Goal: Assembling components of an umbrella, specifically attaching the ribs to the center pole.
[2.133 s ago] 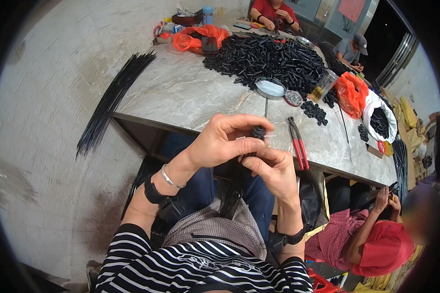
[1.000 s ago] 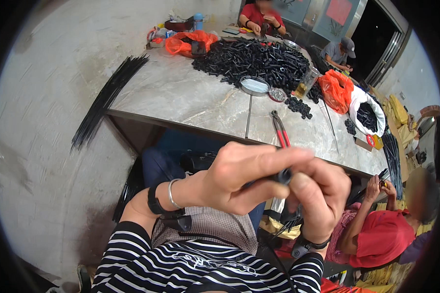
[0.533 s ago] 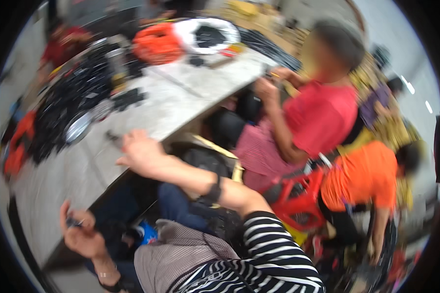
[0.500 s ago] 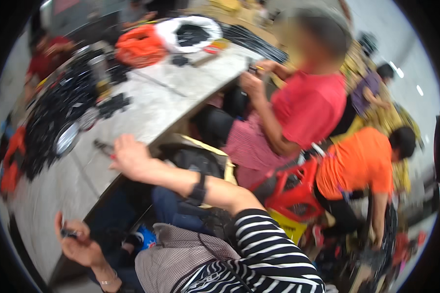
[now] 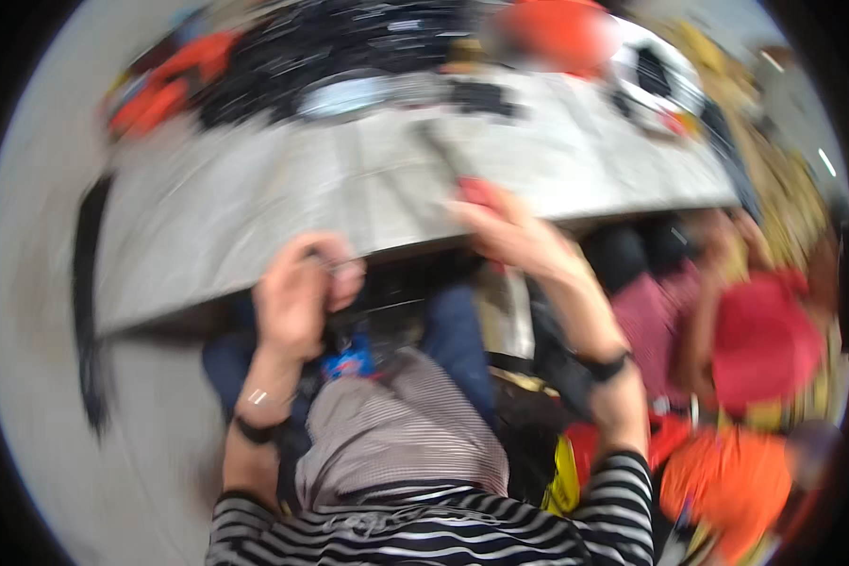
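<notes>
My left hand [image 5: 297, 297] is at the near edge of the table [image 5: 226, 208], its fingers curled round a small dark piece that is mostly hidden and blurred. Over the table edge, my right hand [image 5: 519, 236] is closed on a red-handled hand tool [image 5: 476, 191]. A long dark part reaches away from its red grip across the tabletop; blur hides whether it is pliers or a cutter. The two hands are apart.
Beyond my hands lie a heap of black strips [image 5: 349, 47], a round silvery dish [image 5: 344, 96] and small black pieces [image 5: 486, 97]. An orange bag [image 5: 561, 33] and a white sack [image 5: 656, 80] stand far right. A co-worker in red [image 5: 764, 340] sits close on my right.
The view has swung to the right, so the table now lies across in front of me. My hands have come closer together, each still closed on its thing.
</notes>
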{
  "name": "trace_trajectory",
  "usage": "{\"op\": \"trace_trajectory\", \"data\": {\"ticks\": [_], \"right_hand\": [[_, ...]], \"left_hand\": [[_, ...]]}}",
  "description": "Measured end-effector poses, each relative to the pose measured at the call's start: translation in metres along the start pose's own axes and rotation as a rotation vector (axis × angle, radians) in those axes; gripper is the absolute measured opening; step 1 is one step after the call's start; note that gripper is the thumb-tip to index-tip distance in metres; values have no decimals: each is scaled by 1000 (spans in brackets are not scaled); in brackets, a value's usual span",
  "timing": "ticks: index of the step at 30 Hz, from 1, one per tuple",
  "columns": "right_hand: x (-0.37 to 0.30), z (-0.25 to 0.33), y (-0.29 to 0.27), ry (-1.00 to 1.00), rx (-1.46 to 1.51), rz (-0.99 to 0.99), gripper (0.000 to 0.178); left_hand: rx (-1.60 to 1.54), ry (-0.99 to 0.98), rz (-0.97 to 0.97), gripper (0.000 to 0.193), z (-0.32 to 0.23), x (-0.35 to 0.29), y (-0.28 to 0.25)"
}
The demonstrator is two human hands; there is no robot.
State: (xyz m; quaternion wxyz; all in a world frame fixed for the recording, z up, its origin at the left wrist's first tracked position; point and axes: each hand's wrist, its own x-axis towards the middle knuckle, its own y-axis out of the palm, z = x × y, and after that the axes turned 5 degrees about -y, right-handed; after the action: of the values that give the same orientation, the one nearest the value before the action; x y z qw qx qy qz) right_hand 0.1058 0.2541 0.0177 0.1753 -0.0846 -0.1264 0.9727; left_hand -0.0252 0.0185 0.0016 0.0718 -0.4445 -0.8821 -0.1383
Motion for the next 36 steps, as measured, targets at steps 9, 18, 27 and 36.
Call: {"op": "trace_trajectory", "data": {"ticks": [9, 18, 27, 36], "right_hand": [[-67, 48, 60, -211, -303, 240, 44], [-83, 73, 87, -382, -747, 114, 51], [-107, 52, 109, 4, -365, 211, 41], [-106, 36, 108, -494, -917, -180, 51]], "left_hand": [[-142, -79, -221, 43, -7, -9, -14], [-63, -29, -299, 45, -12, -20, -11], [-90, -28, -305, 48, -4, -37, -3], [-52, -49, -331, 51, -9, -42, -4]]}}
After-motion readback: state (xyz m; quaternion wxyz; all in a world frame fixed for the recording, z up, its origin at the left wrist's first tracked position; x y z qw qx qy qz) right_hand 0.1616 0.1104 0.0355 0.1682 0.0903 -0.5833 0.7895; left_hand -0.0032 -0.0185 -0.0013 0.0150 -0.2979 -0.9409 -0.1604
